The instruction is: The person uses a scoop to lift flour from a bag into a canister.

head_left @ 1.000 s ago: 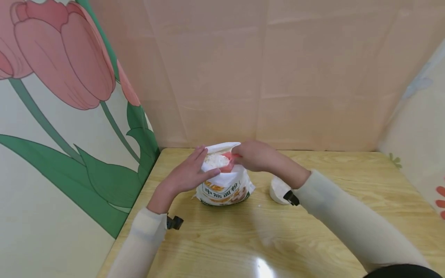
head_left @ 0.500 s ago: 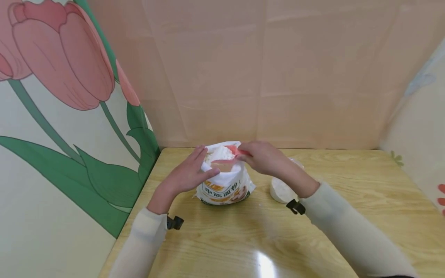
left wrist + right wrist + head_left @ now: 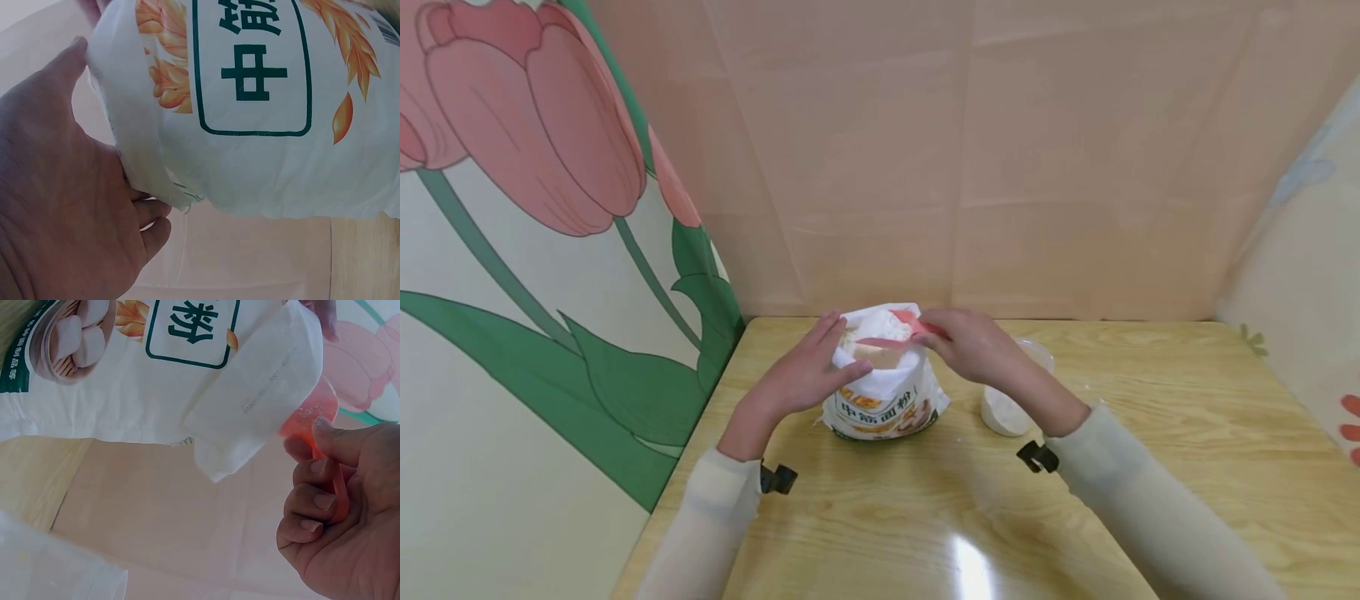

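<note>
A white flour bag (image 3: pixel 886 408) with printed characters and food pictures stands upright with its top open. White flour (image 3: pixel 882 323) shows inside its mouth. My left hand (image 3: pixel 797 375) holds the bag's left rim, thumb over the front edge; in the left wrist view its fingers go round the bag's side. A pink-red scoop (image 3: pixel 880 357), heaped with flour, sits at the mouth of the bag. My right hand (image 3: pixel 977 346) grips the scoop's handle (image 3: pixel 340 497), fingers curled round it. In the right wrist view a folded bag flap hides part of the scoop's bowl.
A clear plastic tub (image 3: pixel 1006 412) with white contents lies right of the bag, partly behind my right forearm. The wooden table (image 3: pixel 865 525) meets a pinkish backdrop (image 3: pixel 865 167) at the back. A tulip-painted wall (image 3: pixel 535 275) borders the left side.
My right hand has tilted and lifted the scoop within the bag's mouth, and flour is now heaped in it. The left hand stays at the rim.
</note>
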